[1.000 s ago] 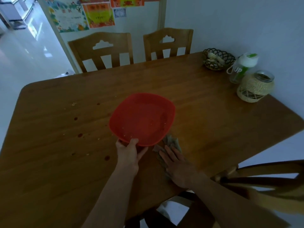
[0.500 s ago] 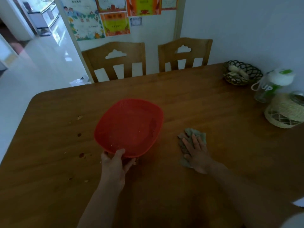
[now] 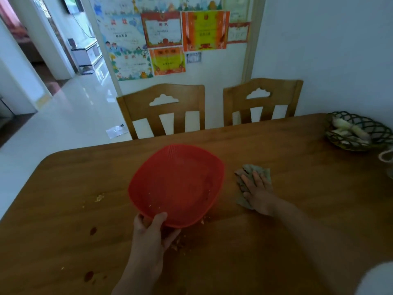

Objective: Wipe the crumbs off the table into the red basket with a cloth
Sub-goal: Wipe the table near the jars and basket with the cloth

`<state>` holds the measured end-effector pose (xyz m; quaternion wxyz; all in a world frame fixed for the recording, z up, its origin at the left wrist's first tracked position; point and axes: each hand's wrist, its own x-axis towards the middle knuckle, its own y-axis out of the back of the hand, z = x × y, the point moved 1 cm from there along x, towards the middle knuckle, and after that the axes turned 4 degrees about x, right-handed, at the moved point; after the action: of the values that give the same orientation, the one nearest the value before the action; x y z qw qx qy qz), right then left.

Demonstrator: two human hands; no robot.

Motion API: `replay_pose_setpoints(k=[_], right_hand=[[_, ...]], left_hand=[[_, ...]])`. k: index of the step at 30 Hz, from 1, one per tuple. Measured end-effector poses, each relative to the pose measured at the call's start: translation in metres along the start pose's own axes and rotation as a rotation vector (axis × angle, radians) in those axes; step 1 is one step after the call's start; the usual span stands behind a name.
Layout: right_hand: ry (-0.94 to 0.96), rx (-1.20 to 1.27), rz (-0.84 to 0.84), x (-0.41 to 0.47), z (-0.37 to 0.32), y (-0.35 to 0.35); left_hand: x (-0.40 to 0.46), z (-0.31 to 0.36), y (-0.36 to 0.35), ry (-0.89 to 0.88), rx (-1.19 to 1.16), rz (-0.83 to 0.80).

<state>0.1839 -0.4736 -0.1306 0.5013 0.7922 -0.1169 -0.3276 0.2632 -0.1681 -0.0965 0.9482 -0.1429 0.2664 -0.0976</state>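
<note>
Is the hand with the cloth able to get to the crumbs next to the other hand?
Probably yes. The right hand lies flat on the cloth, and bare table runs from it to the crumbs by the left hand, under the red basket's near edge.

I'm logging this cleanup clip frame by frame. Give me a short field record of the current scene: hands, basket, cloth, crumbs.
left hand: grips near rim of red basket, basket tilted
right hand: flat on cloth, pressing it to table
cloth position: right of basket
crumbs: on table by left hand; more at
stains: dark spots, near-left tabletop
</note>
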Motion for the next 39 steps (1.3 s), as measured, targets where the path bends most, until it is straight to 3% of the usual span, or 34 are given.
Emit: replay_pose_setpoints(k=[7,16,18,21,23,25,27,29,34,39], right_hand=[[0.021,-0.025,0.055,0.081,-0.038,0.025],[0.277,-0.051,0.055,0.151,-0.168,0.021],[0.366,0.009,-0.001,0.161,-0.207,0.009],[0.352,0.267,-0.129,0.176,-0.244,-0.006],[0.332,0.185,-0.152,0.179,-0.251,-0.005],[0.401,0.16,-0.115,0.182,-0.246,0.001],[0.556,-0.05,0.058,0.185,-0.239,0.006],[0.582,-0.162,0.171,0.195,-0.222,0.01],[0.321,0.017,0.206,0.207,-0.146,0.038],[0.121,-0.07,0.212,0.193,-0.045,0.062]], left_hand=[[0.049,0.019,0.022,-0.053,-0.02,0.033],[0.085,0.045,0.059,-0.14,-0.082,0.104],[0.088,0.048,0.066,-0.145,-0.094,0.13],[0.089,0.051,0.071,-0.161,-0.091,0.148],[0.089,0.052,0.072,-0.166,-0.084,0.145],[0.089,0.051,0.071,-0.166,-0.071,0.144],[0.089,0.05,0.068,-0.15,-0.077,0.143],[0.089,0.049,0.064,-0.135,-0.083,0.142],[0.092,0.05,0.065,-0.145,-0.074,0.107],[0.092,0.052,0.075,-0.164,-0.086,0.083]])
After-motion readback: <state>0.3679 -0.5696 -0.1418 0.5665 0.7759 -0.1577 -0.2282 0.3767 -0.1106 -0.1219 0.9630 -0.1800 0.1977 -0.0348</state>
